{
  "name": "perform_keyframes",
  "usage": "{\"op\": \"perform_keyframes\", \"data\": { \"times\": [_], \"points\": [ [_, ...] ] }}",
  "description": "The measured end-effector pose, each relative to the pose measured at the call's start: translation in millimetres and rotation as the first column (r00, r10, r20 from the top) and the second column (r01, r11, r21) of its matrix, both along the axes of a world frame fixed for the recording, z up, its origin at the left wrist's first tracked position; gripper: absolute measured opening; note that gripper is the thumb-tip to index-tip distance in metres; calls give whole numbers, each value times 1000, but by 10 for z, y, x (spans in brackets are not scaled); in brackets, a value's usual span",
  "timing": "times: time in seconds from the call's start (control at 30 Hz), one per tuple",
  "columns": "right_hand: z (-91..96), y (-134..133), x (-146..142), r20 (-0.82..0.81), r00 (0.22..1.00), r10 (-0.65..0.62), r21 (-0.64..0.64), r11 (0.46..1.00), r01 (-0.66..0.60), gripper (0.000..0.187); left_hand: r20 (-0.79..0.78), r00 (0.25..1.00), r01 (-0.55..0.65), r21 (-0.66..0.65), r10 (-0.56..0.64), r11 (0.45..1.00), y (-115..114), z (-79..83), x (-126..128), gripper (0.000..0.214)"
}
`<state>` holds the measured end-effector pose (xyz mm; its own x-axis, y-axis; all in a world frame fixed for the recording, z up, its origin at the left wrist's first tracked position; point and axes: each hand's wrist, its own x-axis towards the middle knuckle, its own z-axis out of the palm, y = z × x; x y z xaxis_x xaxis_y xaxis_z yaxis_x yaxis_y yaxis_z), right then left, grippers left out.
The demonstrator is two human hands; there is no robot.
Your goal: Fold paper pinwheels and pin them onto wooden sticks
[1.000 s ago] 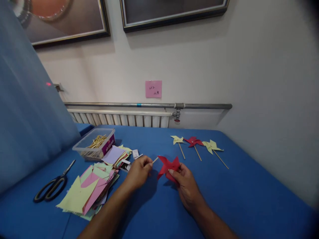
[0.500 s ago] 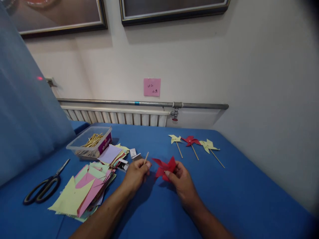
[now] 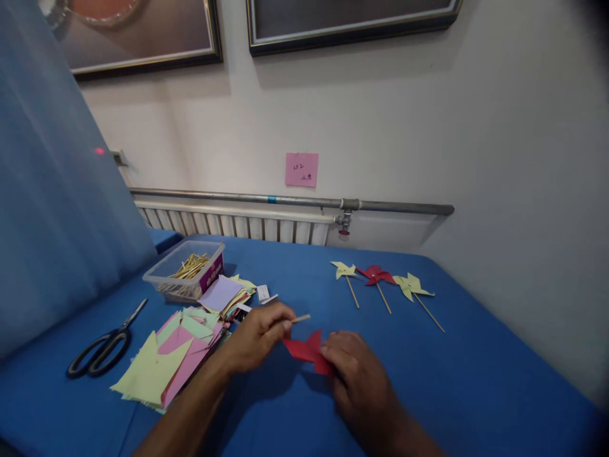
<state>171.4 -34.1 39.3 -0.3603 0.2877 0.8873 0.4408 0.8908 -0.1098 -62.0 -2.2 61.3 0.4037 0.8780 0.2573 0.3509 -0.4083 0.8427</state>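
Between the fingers of my left hand is a thin wooden stick, its tip pointing right. My right hand is closed on a red paper pinwheel, which is turned so that I see it nearly edge-on. The pinwheel's left blade reaches close to my left fingertips; whether they touch is hard to tell. My fingers cover the pinwheel's centre and the stick's lower part.
Three finished pinwheels lie at the back right. On the left are black-handled scissors, a pile of coloured paper, a smaller paper stack, a plastic box of sticks and a small white box.
My right hand has turned over, tipping the red pinwheel from facing me to nearly edge-on. The stick in my left hand has swung from upright to almost level. The view has shifted slightly left.
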Motion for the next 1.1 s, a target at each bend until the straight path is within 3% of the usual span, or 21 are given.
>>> {"op": "perform_keyframes", "data": {
  "times": [0.17, 0.37, 0.57, 0.73, 0.9, 1.1],
  "points": [
    [10, -40, 10, -25, 997, 70, -32, 997, -70, 36, -74, 987, 151, 166, -140, 974, -80, 10, 22, 19],
    [-33, -24, 65, -18, 995, 100, -71, 992, -101, 41, -53, 991, 129, 141, -123, 982, -149, 67, 39, 16],
    [5, -15, 76, -3, 997, 73, -95, 993, -73, 25, -55, 989, 148, 253, -139, 956, -147, 72, 50, 16],
    [19, -26, 67, -57, 995, 76, -67, 995, -80, 34, -48, 990, 137, 285, -129, 949, -155, 64, 54, 16],
    [32, -35, 62, -41, 997, 58, -97, 993, -62, 23, -53, 991, 134, 297, -124, 945, -175, 80, 55, 17],
    [40, -47, 74, -65, 994, 83, -59, 994, -87, 41, -61, 992, 129, 327, -115, 936, -191, 84, 69, 17]
  ]
}}
